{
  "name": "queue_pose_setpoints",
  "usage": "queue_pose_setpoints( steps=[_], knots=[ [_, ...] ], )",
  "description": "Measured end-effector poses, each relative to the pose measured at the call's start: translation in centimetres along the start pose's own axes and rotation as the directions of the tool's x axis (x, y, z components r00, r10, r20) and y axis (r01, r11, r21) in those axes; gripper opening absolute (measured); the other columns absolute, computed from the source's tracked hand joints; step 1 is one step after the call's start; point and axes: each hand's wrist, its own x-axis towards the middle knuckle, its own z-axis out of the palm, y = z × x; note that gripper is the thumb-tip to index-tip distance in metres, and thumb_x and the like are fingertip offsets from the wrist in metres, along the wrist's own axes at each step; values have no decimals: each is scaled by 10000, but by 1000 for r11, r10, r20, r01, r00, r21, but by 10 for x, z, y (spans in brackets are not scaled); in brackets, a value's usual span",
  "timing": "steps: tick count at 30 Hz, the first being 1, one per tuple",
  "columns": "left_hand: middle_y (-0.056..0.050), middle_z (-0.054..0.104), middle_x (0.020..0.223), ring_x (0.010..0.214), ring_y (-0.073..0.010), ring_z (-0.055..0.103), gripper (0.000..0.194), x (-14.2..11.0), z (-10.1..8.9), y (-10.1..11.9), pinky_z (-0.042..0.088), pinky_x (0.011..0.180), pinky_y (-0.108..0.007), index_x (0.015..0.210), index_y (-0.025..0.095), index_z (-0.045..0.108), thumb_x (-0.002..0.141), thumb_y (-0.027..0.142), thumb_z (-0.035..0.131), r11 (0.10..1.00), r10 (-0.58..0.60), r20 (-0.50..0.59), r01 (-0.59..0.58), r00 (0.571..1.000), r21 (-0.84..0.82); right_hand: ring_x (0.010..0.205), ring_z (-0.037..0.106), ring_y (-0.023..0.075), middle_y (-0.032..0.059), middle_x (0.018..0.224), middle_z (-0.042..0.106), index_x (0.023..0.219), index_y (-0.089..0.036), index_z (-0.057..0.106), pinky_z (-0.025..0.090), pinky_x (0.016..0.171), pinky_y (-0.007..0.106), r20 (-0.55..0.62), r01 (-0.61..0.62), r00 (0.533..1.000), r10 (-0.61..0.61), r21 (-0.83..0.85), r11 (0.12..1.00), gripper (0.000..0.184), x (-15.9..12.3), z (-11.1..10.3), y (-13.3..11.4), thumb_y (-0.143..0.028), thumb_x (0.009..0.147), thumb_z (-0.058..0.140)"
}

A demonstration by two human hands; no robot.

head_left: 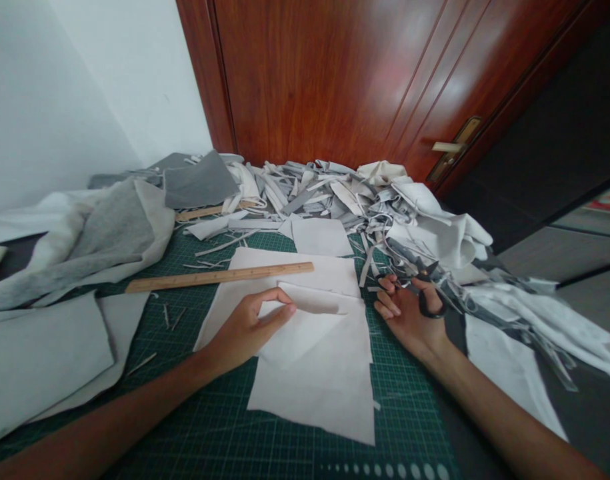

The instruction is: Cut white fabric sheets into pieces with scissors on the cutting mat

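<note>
My left hand [257,319] pinches the edge of a small white fabric piece [305,333], lifting it a little. Under it lie larger white fabric sheets [329,393], overlapping on a green cutting mat [209,427]. A wooden ruler [225,275] rests across the upper sheet, reaching left onto the mat. To the right, my right hand [409,313] is turned palm up at the mat's edge, with black-handled scissors [431,303] hooked on its fingers. The blades point away, near the scrap pile.
Grey and white fabric scraps [309,190] are heaped along the back, against a wooden door [325,80]. Folded grey-white cloth [119,227] and flat fabric pieces [49,360] lie at left. More white cloth [515,367] spreads on the right. A white wall [109,73] stands at back left.
</note>
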Motion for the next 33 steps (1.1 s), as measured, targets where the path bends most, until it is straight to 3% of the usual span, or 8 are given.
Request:
queue_pose_setpoints(
  steps=[6, 11, 16, 21, 23, 26, 29, 33],
  knots=[
    [13, 681, 776, 726, -184, 616, 284, 1, -1, 1, 419, 624, -250, 839, 206, 684, 952, 447, 583, 1000, 25, -2, -25, 1000, 4, 418, 294, 57, -65, 677, 469, 827, -223, 501, 385, 380, 201, -85, 37, 996, -39, -33, 999, 199, 11, -7, -7, -341, 825, 661],
    [9, 668, 758, 742, -192, 614, 290, 0, 0, 0, 389, 585, -245, 862, 206, 686, 951, 459, 576, 1000, 11, -2, -11, 1000, 9, 368, 188, 48, -112, 514, 355, 728, -216, 494, 280, 315, 187, -198, 106, 971, -136, -154, 982, 413, 12, -7, -2, -512, 841, 760],
    [6, 670, 788, 800, -201, 621, 294, 0, 1, -1, 398, 626, -252, 856, 204, 683, 939, 466, 580, 1000, -5, 6, 5, 1000, -11, 397, 195, 68, -98, 440, 286, 629, -217, 470, 336, 392, 210, -69, 92, 991, -115, -273, 958, 529, 4, -2, 6, -643, 844, 699],
    [14, 676, 814, 772, -187, 612, 292, 1, 1, -2, 408, 671, -267, 859, 203, 684, 938, 466, 586, 1000, -12, 21, 13, 1000, -18, 508, 360, 118, -18, 591, 468, 747, -199, 579, 386, 455, 247, 72, 17, 997, 7, -325, 946, 461, -2, 3, 8, -652, 779, 658],
    [15, 678, 822, 764, -183, 609, 297, 2, 0, -2, 408, 680, -271, 861, 203, 685, 944, 469, 581, 1000, -11, 30, 12, 999, -18, 526, 360, 120, -5, 687, 512, 837, -200, 595, 384, 452, 252, 56, -24, 998, 42, -293, 956, 430, -2, 3, 7, -626, 793, 625],
    [13, 682, 832, 769, -183, 608, 296, 2, 0, -4, 408, 697, -277, 868, 202, 691, 946, 467, 583, 1000, 3, 32, -3, 999, -5, 528, 343, 105, -4, 790, 533, 887, -200, 585, 384, 450, 243, -6, 9, 1000, -10, -216, 976, 343, 1, 1, 5, -537, 822, 587],
    [11, 689, 850, 798, -189, 615, 288, 2, 0, -5, 415, 722, -281, 875, 203, 694, 947, 460, 587, 1000, 6, 28, -5, 1000, -7, 509, 327, 88, -11, 805, 525, 854, -197, 560, 366, 432, 225, -69, 82, 993, -93, -146, 986, 266, 5, -3, 2, -460, 817, 570],
    [16, 687, 842, 805, -188, 617, 292, 2, 0, -3, 419, 726, -279, 871, 208, 692, 951, 466, 583, 1000, 4, 32, -4, 999, -14, 464, 313, 73, -10, 787, 532, 836, -190, 552, 354, 409, 216, -108, 55, 992, -68, -126, 991, 241, 5, -4, 1, -430, 831, 526]
  ],
)
